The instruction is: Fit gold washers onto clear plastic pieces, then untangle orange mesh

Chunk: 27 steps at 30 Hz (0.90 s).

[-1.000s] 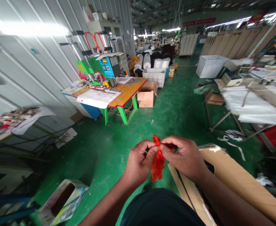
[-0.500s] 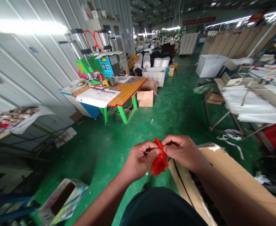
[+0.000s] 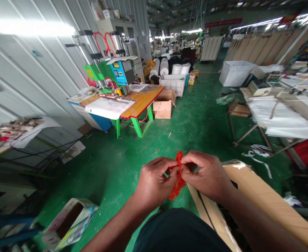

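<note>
A small crumpled piece of red plastic film (image 3: pixel 179 182) hangs between both hands, just above my lap. My left hand (image 3: pixel 155 183) pinches its top edge from the left with thumb and fingers closed. My right hand (image 3: pixel 205 175) pinches the same top edge from the right, knuckles up. The two hands touch at the fingertips. The lower part of the red piece dangles free below them. A long brown cardboard sheet (image 3: pixel 264 204) lies under my right forearm.
An open printed box (image 3: pixel 70 220) lies on the green floor (image 3: pixel 196 122) at lower left. A green-legged workbench (image 3: pixel 135 105) with a machine stands ahead on the left, a cardboard box (image 3: pixel 164 105) beside it. A table with white stacked sheets (image 3: pixel 280 117) stands to the right.
My hands have drawn closer together and the red piece is now bunched narrower between them. The view has barely shifted.
</note>
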Available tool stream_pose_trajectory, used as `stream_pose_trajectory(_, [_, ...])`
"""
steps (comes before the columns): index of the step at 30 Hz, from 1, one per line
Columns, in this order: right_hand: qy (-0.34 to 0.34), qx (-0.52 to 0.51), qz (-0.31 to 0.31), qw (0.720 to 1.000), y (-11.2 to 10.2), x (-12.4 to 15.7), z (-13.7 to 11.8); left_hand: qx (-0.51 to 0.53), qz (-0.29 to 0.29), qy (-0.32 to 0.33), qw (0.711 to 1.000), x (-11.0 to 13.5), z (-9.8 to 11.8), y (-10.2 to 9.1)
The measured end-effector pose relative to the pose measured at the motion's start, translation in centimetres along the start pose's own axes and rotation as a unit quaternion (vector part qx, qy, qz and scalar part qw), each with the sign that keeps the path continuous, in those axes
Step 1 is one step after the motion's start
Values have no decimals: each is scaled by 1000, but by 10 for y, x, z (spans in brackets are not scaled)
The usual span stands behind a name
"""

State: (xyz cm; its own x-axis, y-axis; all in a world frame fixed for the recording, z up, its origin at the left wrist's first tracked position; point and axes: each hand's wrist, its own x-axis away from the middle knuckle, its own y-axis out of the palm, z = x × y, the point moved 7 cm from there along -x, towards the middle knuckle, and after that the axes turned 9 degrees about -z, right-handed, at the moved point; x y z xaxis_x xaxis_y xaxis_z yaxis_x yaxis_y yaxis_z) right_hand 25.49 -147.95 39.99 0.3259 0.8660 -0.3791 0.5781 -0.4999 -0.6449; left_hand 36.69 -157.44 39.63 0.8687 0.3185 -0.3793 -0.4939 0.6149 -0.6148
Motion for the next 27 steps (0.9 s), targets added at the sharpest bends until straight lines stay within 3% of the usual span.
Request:
stream_pose_trajectory(3, [40,-66,-29,997,5,0,11,50,-15,-14,999,-3,-4,2])
stream_pose_trajectory(6, [117,-179,-68,974,14,1,28,113,-42,-32,992,-6,-13,6])
stream_pose_trajectory(9, [158,-219,-79,960,18,2,36,120,-41,-31,991,-8,-19,6])
stream_pose_trajectory(15, [123,-125,-41,984,7,-3,26,11,-35,79,996,-11,1,-2])
stream_pose_trajectory(20, [86,-30,-24,996,3,-3,20,-119,-93,85,985,-22,10,-2])
stream_pose_trajectory(27, [77,1,-13,997,0,-5,21,-273,-138,122,944,-33,20,1])
